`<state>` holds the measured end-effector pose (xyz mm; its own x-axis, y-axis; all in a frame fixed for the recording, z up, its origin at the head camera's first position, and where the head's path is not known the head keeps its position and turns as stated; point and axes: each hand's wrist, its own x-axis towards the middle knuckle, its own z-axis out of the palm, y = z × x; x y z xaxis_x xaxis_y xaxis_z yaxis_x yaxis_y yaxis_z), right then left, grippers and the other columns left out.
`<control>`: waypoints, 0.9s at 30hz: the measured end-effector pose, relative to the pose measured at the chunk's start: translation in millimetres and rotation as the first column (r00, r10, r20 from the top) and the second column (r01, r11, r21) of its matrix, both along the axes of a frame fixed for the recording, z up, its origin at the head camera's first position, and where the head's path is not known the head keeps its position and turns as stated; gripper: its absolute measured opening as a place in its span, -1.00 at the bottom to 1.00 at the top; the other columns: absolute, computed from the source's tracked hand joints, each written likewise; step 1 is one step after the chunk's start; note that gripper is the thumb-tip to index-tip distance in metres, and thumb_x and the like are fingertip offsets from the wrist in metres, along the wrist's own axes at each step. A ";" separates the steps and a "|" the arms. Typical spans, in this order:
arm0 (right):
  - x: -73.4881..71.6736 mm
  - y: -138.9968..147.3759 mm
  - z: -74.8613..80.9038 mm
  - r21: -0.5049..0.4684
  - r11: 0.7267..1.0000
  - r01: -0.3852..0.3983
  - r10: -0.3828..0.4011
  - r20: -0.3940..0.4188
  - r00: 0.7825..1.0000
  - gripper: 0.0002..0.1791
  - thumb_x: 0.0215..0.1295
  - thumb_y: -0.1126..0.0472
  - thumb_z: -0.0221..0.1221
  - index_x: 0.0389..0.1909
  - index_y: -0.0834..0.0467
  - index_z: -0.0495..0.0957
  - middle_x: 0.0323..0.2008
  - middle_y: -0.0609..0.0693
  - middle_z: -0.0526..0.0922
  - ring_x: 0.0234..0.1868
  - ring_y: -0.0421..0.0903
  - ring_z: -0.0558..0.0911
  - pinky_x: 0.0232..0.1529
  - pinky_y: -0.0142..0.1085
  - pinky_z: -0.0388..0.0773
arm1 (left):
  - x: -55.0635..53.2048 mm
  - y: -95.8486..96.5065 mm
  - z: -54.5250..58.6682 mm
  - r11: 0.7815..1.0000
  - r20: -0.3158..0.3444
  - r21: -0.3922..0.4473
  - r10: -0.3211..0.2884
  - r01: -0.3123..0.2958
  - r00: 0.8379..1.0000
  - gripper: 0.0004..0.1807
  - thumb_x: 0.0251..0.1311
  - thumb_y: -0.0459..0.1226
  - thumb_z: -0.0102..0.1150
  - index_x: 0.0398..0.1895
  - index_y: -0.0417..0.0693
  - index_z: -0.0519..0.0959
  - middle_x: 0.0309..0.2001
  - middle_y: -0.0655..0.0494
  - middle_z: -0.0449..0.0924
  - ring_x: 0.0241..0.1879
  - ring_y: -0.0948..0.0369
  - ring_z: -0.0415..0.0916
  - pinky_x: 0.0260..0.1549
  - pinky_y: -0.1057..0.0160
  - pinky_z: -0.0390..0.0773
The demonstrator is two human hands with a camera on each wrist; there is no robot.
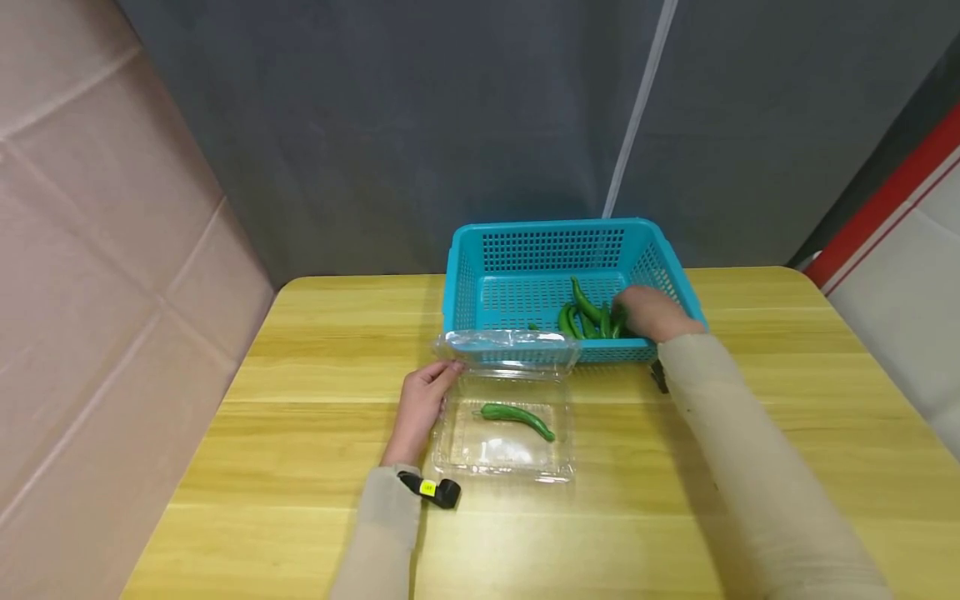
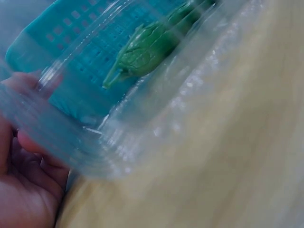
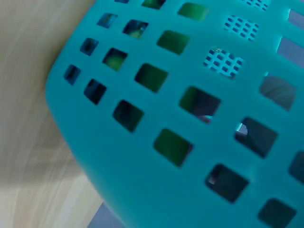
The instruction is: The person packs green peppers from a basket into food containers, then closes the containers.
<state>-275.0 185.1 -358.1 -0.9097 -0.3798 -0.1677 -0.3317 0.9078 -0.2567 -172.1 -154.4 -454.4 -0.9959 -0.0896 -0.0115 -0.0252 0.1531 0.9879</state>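
A clear plastic clamshell box [image 1: 450, 450] lies on the table with its lid raised against the basket's front. One long green pepper [image 1: 517, 417] rests inside it, also visible through the plastic in the left wrist view [image 2: 152, 47]. My left hand [image 1: 423, 408] pinches the box at its left edge, close to the hinge; the curled fingers show in the left wrist view. Several more green peppers [image 1: 588, 308] lie in the blue basket [image 1: 555, 227]. Among them, at the basket's right end, is my right hand [image 1: 652, 312], its fingertips hidden. Basket wall fills the right wrist view.
The wooden table [image 1: 300, 467] runs out to both sides of the box and basket. A dark grey partition [image 1: 375, 150] stands right behind the basket. A pale wall panel [image 1: 112, 292] rises at the left, and a red-striped panel [image 1: 885, 200] at the right.
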 end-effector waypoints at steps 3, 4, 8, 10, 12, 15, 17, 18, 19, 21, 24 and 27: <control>1.4 0.2 2.5 0.023 0.999 0.023 -0.023 -0.007 1.000 -0.67 0.16 0.48 -0.09 -0.15 0.23 0.56 -0.11 0.22 0.53 -0.10 0.19 0.45 -0.15 0.06 0.40 | -0.1 0.1 1.2 1.000 0.003 0.004 -0.004 0.004 1.000 -0.63 0.00 0.15 0.11 -0.28 0.15 0.64 -0.77 0.15 0.25 -0.83 0.32 0.12 -0.91 0.37 0.17; 1.6 0.4 3.2 0.038 0.999 0.027 -0.027 -0.012 1.000 -0.68 0.17 0.47 -0.09 -0.15 0.22 0.57 -0.11 0.22 0.53 -0.10 0.19 0.46 -0.17 0.07 0.40 | -0.2 0.0 1.2 1.000 0.004 0.006 -0.006 0.006 1.000 -0.63 0.00 0.14 0.11 -0.28 0.14 0.64 -0.77 0.15 0.25 -0.83 0.32 0.12 -0.91 0.37 0.17; 1.9 0.8 4.1 0.096 0.995 0.029 -0.025 -0.049 0.998 -0.71 0.19 0.39 -0.03 -0.14 0.18 0.58 -0.12 0.21 0.54 -0.14 0.18 0.48 -0.24 0.07 0.43 | -0.9 -0.1 -0.1 1.000 -0.002 0.004 -0.004 0.004 1.000 -0.64 0.05 0.09 0.10 -0.26 0.09 0.64 -0.79 0.16 0.24 -0.84 0.32 0.12 -0.92 0.36 0.18; 1.7 1.5 3.3 0.119 0.993 0.026 -0.016 -0.081 0.997 -0.74 0.18 0.36 0.03 -0.15 0.16 0.59 -0.15 0.19 0.56 -0.16 0.18 0.48 -0.29 0.06 0.45 | -1.4 -0.4 -1.0 1.000 -0.004 0.004 0.002 -0.002 1.000 -0.64 0.06 0.07 0.10 -0.25 0.06 0.64 -0.80 0.16 0.23 -0.85 0.32 0.11 -0.93 0.35 0.18; 1.4 2.3 2.2 0.134 0.991 0.025 -0.010 -0.113 0.994 -0.76 0.16 0.33 0.08 -0.17 0.14 0.61 -0.19 0.17 0.57 -0.19 0.17 0.47 -0.32 0.04 0.45 | -1.7 -0.6 -1.6 1.000 -0.005 0.005 0.003 -0.003 1.000 -0.64 0.05 0.07 0.11 -0.26 0.05 0.64 -0.81 0.16 0.23 -0.85 0.33 0.11 -0.92 0.35 0.18; 0.7 3.1 0.7 0.138 0.990 0.023 -0.003 -0.145 0.989 -0.77 0.14 0.35 0.09 -0.20 0.13 0.62 -0.23 0.15 0.59 -0.22 0.16 0.47 -0.34 0.03 0.45 | -1.6 -1.0 -1.7 1.000 -0.001 0.012 0.003 -0.003 1.000 -0.63 0.02 0.10 0.12 -0.28 0.07 0.64 -0.80 0.16 0.23 -0.85 0.33 0.11 -0.91 0.38 0.17; 0.0 3.2 -0.3 0.135 0.991 0.011 0.008 -0.143 0.990 -0.75 0.15 0.37 0.06 -0.19 0.14 0.61 -0.23 0.15 0.59 -0.23 0.15 0.49 -0.33 0.03 0.46 | -1.1 -1.0 -0.9 1.000 0.000 0.014 -0.001 0.001 1.000 -0.62 0.02 0.11 0.12 -0.28 0.08 0.64 -0.79 0.15 0.24 -0.84 0.33 0.11 -0.90 0.39 0.17; -0.1 3.1 -0.7 0.133 0.991 0.002 0.016 -0.138 0.990 -0.74 0.16 0.39 0.03 -0.18 0.15 0.61 -0.22 0.16 0.59 -0.23 0.15 0.51 -0.32 0.02 0.46 | -0.8 -1.0 -0.5 1.000 0.003 0.014 -0.001 0.001 1.000 -0.62 0.02 0.10 0.11 -0.27 0.07 0.64 -0.78 0.15 0.24 -0.84 0.34 0.12 -0.90 0.39 0.17; -0.3 3.1 -1.0 0.131 0.991 -0.007 0.024 -0.132 0.991 -0.73 0.16 0.40 0.01 -0.18 0.16 0.60 -0.22 0.16 0.59 -0.24 0.14 0.52 -0.32 0.02 0.47 | -0.3 -1.1 0.2 1.000 0.006 0.015 -0.005 0.005 1.000 -0.63 0.03 0.09 0.11 -0.26 0.07 0.64 -0.78 0.15 0.24 -0.84 0.34 0.12 -0.90 0.39 0.17; -0.3 2.9 -1.1 0.131 0.991 -0.025 0.041 -0.121 0.992 -0.70 0.17 0.42 -0.03 -0.17 0.17 0.60 -0.22 0.17 0.59 -0.25 0.13 0.53 -0.31 0.01 0.47 | 0.2 -1.1 1.2 1.000 0.017 0.018 -0.016 0.015 1.000 -0.64 0.06 0.06 0.11 -0.23 0.05 0.64 -0.78 0.15 0.25 -0.84 0.34 0.12 -0.90 0.38 0.17; -0.5 3.8 -0.3 0.128 0.990 -0.049 0.064 -0.119 0.991 -0.70 0.17 0.44 -0.04 -0.19 0.19 0.60 -0.22 0.18 0.59 -0.25 0.14 0.53 -0.29 0.01 0.47 | 0.3 -1.0 2.4 0.999 0.028 0.024 -0.025 0.024 0.999 -0.65 0.08 0.04 0.10 -0.21 0.05 0.63 -0.78 0.16 0.26 -0.84 0.34 0.12 -0.90 0.38 0.18; -0.9 5.3 2.0 0.128 0.989 -0.077 0.094 -0.137 0.986 -0.74 0.16 0.44 0.00 -0.23 0.21 0.61 -0.25 0.17 0.59 -0.25 0.14 0.53 -0.26 0.00 0.46 | -0.8 -1.0 2.3 1.000 0.020 0.023 -0.014 0.014 1.000 -0.64 0.04 0.07 0.12 -0.24 0.08 0.64 -0.79 0.15 0.26 -0.84 0.32 0.12 -0.90 0.37 0.17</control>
